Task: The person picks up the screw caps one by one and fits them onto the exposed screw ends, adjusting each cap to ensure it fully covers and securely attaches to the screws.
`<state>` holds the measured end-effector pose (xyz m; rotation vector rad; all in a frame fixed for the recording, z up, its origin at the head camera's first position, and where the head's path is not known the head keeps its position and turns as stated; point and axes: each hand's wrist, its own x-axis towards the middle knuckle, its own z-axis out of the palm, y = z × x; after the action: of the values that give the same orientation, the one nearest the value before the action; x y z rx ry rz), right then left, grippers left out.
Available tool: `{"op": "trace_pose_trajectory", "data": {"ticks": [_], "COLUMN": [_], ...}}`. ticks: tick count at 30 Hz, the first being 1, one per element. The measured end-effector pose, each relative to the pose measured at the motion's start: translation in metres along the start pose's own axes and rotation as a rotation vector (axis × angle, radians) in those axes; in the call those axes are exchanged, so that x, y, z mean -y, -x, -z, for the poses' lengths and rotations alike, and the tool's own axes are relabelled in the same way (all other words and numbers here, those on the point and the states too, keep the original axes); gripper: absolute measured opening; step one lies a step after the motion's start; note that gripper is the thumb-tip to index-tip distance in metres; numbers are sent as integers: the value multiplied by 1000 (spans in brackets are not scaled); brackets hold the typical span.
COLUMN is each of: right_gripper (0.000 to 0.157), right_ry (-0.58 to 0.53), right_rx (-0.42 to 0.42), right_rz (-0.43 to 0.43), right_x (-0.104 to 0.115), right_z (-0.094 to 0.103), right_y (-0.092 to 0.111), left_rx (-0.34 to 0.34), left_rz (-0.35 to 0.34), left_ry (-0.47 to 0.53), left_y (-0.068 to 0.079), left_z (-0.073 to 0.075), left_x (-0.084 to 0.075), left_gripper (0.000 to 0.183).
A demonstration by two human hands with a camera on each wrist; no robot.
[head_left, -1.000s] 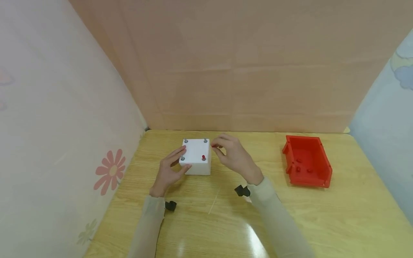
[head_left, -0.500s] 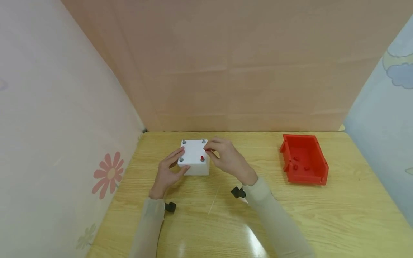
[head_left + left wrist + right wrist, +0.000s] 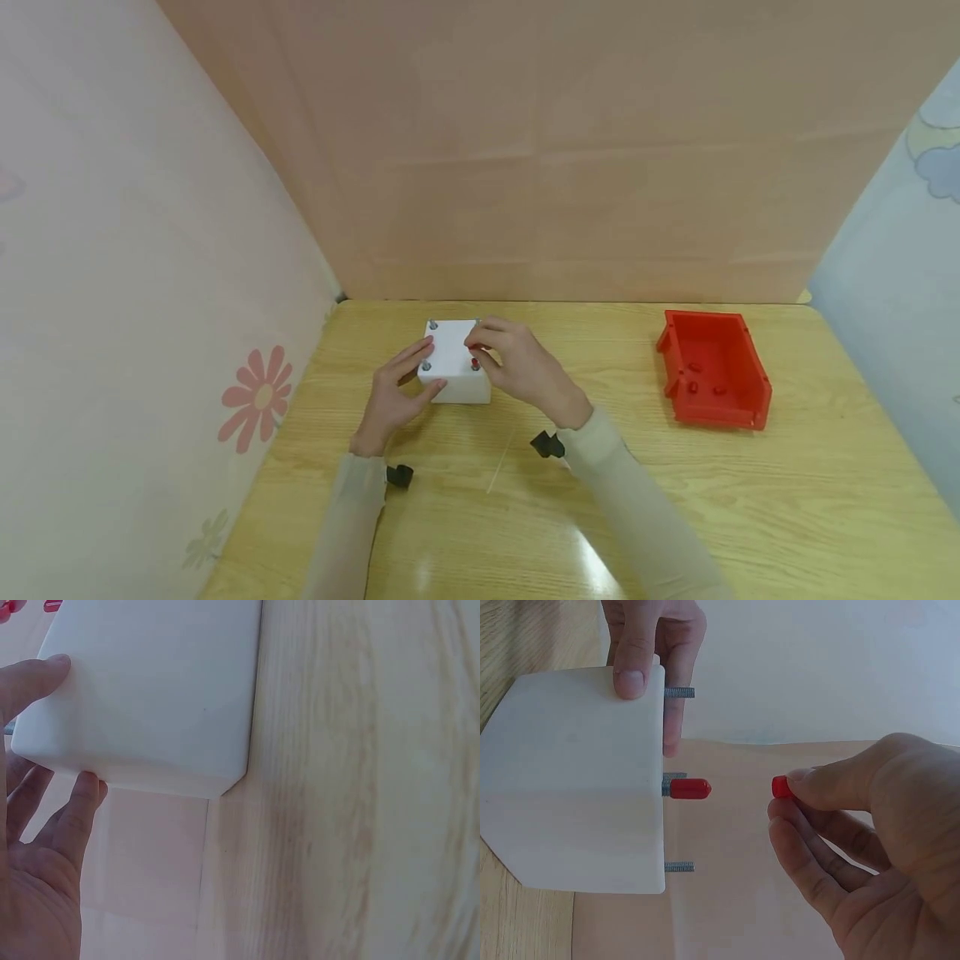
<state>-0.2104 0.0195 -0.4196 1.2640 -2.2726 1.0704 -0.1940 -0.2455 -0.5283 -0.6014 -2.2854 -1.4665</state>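
One pinched red cap (image 3: 781,787), clearest from right wrist.

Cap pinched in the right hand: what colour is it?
The cap is red; the right wrist view shows it best.

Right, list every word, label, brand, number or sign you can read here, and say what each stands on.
None: no lettering, number, brand or sign can be read in any view.
The visible faces of the white box, the red bin and the capped bolt's red cap show no text.
The pink flower and blue cloud are pictures, not writing.
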Motion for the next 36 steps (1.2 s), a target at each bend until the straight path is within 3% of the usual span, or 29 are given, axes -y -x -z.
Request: {"op": "trace_pose_trajectory", "data": {"ticks": [24, 36], "right_gripper": [11, 8], "right_ry": [-28, -32], "right_rx": [13, 10], "right_rz": [8, 14], "right_x": [5, 8], "right_z": [-11, -18], "right_y": [-10, -12], "left_rx": [5, -2], "left_rz": [-71, -63], "left_ry": [23, -8], "left_y": [-1, -1], "left_z": [2, 1], "left_x": [3, -2], "left_gripper": [62, 63]}}
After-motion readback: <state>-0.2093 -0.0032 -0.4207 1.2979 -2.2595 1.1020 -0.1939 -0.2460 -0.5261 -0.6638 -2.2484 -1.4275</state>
